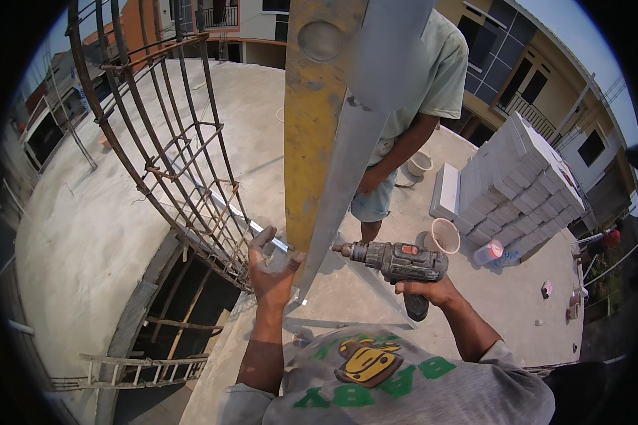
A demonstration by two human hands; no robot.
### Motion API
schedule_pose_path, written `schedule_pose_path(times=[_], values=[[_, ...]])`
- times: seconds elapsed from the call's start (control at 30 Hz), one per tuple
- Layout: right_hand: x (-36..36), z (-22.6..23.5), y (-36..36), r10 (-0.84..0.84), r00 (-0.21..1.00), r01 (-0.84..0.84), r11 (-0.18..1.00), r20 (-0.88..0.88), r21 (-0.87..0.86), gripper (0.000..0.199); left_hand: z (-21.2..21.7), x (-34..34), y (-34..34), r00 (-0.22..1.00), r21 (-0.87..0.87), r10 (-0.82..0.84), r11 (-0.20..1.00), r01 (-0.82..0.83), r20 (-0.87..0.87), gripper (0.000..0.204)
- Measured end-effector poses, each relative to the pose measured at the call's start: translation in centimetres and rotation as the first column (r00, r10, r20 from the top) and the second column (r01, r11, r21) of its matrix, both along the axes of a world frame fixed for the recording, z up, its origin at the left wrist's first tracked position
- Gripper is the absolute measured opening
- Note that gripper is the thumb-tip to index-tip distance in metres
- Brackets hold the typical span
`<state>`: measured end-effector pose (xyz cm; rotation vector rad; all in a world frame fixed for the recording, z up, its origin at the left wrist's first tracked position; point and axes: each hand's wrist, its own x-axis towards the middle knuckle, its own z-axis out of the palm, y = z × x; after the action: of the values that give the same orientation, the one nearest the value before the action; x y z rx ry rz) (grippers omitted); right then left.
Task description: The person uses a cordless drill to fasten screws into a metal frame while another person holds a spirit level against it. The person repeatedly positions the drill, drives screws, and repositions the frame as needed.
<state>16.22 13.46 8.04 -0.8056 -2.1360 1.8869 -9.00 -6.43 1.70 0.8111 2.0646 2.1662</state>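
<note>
A tall yellow bar (pixel 308 142) with a round inset stands upright before me, its paint worn. Along its right side runs a grey metal channel (pixel 333 184). My left hand (pixel 271 276) is raised at the bar's lower left edge, fingers stretched and apart, with the thumb against the bar. A thin silvery strip (pixel 279 245) shows between thumb and fingers; whether I touch it I cannot tell. My right hand (pixel 429 289) is closed round the grip of a dusty cordless drill (pixel 404 261). The drill's chuck points left at the channel, close to it; contact is unclear.
Left stands a rebar column cage (pixel 181 156) beside an opening with a ladder (pixel 156 372) below. A co-worker (pixel 411 120) stands behind the channel. On the right are stacked pale blocks (pixel 510 184), a bucket (pixel 444 235) and a pink-lidded container (pixel 488 252).
</note>
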Motion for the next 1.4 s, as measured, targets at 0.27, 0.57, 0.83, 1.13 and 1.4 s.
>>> schedule_pose_path(times=[0.27,0.57,0.83,1.13,1.4], values=[[0.4,-1.4,0.9,0.055,0.998,-0.055,0.998,0.013,0.006,0.058,1.2,-1.6,3.1,0.990,0.023,-0.066,0.997,0.069,-0.121,0.102],[0.2,-1.1,2.1,0.101,0.995,-0.099,0.992,-0.019,0.075,0.056,0.5,-3.1,4.2,0.946,0.243,-0.321,0.922,0.301,0.048,0.102],[0.4,-1.6,2.6,0.087,0.996,-0.087,0.996,-0.002,0.020,0.056,-3.6,-8.8,6.7,0.667,0.377,-0.642,0.765,0.522,0.379,0.068],[0.1,-1.5,3.5,0.106,0.994,-0.107,0.994,0.025,0.027,0.055,-3.3,-11.8,12.7,0.418,0.048,-0.664,0.563,0.825,0.620,0.055],[-0.1,-0.4,3.3,0.120,0.992,-0.123,0.989,0.041,0.079,0.055,-0.4,-11.3,12.5,0.298,-0.014,-0.658,0.401,0.916,0.692,0.053]])
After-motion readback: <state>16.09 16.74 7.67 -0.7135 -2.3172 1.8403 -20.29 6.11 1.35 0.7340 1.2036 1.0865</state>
